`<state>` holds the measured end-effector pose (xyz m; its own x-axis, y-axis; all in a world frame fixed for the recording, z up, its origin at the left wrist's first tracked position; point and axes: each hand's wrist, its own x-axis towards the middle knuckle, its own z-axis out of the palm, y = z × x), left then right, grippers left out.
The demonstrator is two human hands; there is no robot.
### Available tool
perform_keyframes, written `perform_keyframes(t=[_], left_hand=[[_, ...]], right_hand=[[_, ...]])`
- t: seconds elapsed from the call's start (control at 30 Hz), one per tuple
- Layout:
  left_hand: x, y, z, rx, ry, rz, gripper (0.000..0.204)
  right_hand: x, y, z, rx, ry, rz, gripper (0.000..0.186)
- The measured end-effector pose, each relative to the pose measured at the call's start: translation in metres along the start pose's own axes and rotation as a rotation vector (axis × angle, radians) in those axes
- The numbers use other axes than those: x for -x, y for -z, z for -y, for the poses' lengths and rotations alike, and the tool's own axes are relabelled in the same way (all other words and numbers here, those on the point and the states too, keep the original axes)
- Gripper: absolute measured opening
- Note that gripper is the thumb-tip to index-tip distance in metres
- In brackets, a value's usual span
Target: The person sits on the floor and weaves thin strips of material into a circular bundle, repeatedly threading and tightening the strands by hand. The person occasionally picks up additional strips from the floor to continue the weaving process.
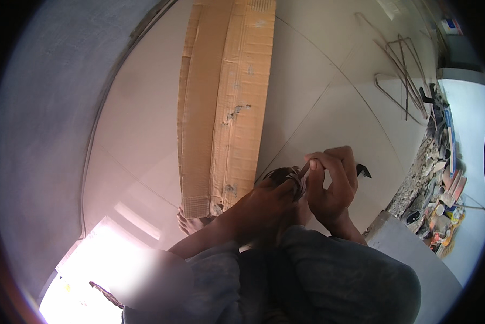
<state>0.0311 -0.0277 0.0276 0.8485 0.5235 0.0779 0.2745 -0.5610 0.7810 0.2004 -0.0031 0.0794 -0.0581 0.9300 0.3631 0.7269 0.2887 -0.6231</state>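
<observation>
My left hand (267, 200) is closed round a small bundle of dark, thin looped strands (296, 182), perhaps wire; its exact form is hard to make out. Just right of it, my right hand (331, 183) is closed, thumb and forefinger pinching a brownish strand that rises from the bundle. Both hands are low in the middle of the view, above my knees (345, 275). A bare foot (191, 221) shows by the lower end of a long, flattened cardboard piece (237, 81). A small black object (364, 171) lies just beyond my right hand.
Bent metal rods (404, 81) lie on the pale tiled floor (323, 59) at upper right. A pile of rubble and assorted items (442, 200) runs along the right side. A grey wall (43, 108) curves along the left; bright light falls at lower left.
</observation>
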Motion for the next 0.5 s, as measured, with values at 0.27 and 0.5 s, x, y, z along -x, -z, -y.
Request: perform_keyframes(t=[0.27,0.5], left_hand=[[0.005,-0.003,-0.008,0.58,0.294,-0.148,0.027],[0.017,0.011,-0.012,0.815,0.576,-0.204,0.026]], right_hand=[[-0.035,0.004,-0.024,-0.405,-0.206,0.415,0.01],[-0.017,0.001,-0.048,-0.576,-0.396,0.353,0.021]])
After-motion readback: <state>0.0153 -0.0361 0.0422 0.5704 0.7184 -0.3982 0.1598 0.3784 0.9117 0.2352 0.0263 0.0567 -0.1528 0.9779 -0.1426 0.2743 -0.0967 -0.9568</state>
